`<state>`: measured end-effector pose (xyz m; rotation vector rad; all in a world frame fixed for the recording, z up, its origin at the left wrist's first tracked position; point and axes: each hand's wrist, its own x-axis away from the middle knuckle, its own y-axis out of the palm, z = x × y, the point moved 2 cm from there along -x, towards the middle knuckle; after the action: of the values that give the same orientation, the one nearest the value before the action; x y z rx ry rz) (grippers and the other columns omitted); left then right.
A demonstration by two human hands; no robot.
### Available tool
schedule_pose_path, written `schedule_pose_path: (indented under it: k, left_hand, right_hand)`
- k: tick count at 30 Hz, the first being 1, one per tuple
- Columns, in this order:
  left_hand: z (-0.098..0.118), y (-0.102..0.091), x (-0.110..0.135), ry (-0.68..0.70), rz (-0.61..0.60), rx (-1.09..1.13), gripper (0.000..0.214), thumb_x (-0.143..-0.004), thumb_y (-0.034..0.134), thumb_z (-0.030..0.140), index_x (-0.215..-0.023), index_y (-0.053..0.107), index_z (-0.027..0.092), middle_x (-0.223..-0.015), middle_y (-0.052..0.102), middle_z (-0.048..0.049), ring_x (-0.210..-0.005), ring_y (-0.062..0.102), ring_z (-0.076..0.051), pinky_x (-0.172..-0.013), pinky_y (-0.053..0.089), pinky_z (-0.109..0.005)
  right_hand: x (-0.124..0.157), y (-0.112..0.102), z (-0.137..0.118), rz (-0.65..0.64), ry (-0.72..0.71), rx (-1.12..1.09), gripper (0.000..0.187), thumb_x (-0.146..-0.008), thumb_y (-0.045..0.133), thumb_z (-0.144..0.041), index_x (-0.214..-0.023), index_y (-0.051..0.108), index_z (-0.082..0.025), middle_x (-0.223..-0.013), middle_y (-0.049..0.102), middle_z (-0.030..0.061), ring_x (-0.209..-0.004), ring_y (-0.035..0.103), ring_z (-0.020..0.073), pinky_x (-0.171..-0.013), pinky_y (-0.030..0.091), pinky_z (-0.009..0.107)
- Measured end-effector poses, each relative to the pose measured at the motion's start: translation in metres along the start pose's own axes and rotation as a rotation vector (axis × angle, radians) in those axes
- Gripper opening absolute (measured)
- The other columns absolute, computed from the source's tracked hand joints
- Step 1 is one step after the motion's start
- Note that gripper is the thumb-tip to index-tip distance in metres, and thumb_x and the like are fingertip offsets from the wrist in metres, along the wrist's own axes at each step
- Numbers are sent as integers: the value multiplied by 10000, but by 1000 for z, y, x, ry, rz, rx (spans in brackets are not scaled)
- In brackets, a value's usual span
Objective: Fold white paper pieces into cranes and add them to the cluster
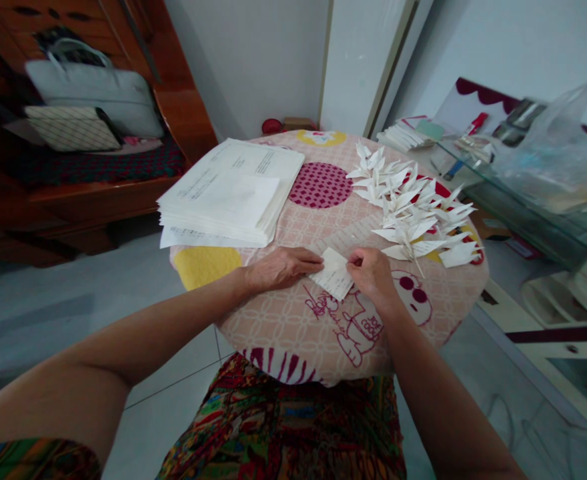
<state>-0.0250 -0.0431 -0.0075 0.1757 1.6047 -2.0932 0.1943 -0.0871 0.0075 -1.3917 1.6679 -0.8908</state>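
Note:
A small folded square of printed paper (331, 275) lies on the cloth-covered round table (253, 313), close to its middle. My left hand (284, 268) has its fingers together on the paper's left corner, holding it against the cloth. At the right corner, my right hand (372, 273) pinches the edge between thumb and fingers. Just beyond the paper lies a clear ruler-like strip (351, 233). Folded white paper cranes (408, 200) are heaped to the right. A thick stack of printed sheets (223, 190) sits at the back left.
A glass-topped stand (538, 213) adjoins the table on the right, with a plastic bag (548, 160) and a metal cup (521, 120) on it. More folded papers (406, 135) are at the back right. A wooden bench (183, 113) with handbags (96, 93) stands to the left.

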Motion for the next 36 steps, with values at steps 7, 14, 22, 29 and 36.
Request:
schedule_pose_path:
  k: [7, 14, 22, 29, 36]
  left_hand:
    - [5, -4, 1, 3, 4, 57, 353, -916, 483, 126, -1186, 709, 141, -1219, 711, -159, -1149, 676, -259, -976, 572, -423]
    - [11, -2, -6, -47, 4, 30, 271, -938, 518, 234, -1100, 704, 121, -1151, 716, -153, -1040, 694, -243, -906, 580, -388]
    - [11, 1, -6, -19, 7, -22, 244, -937, 550, 234, -1113, 680, 126, -1224, 692, -155, -1103, 672, -257, -932, 571, -405]
    - [15, -1, -10, 21, -38, -45, 209, -937, 521, 186, -1073, 670, 129, -1265, 687, -132, -1140, 652, -257, -952, 568, -426]
    - [18, 2, -11, 12, -101, -138, 263, -959, 449, 179, -1130, 643, 131, -1238, 688, -130, -1158, 633, -248, -963, 557, -403]
  right_hand:
    - [0, -1, -3, -24, 20, -21, 135, -751, 633, -164, -624, 678, -178, -643, 665, 26, -603, 529, 151, -593, 342, 276]
    - [0, 0, -4, -11, 23, -7, 122, -752, 691, -204, -634, 681, -178, -668, 678, 23, -621, 533, 150, -609, 344, 276]
    - [-2, 2, -7, -2, 61, 23, 198, -801, 710, -274, -626, 682, -186, -667, 680, 35, -631, 548, 167, -621, 352, 292]
    - [-1, 4, -7, 17, 53, 50, 177, -788, 717, -288, -644, 679, -190, -693, 690, 40, -676, 583, 179, -648, 382, 296]
    - [-7, 2, -13, -44, 124, 106, 177, -781, 715, -343, -688, 708, -192, -735, 723, 70, -732, 646, 215, -678, 437, 315]
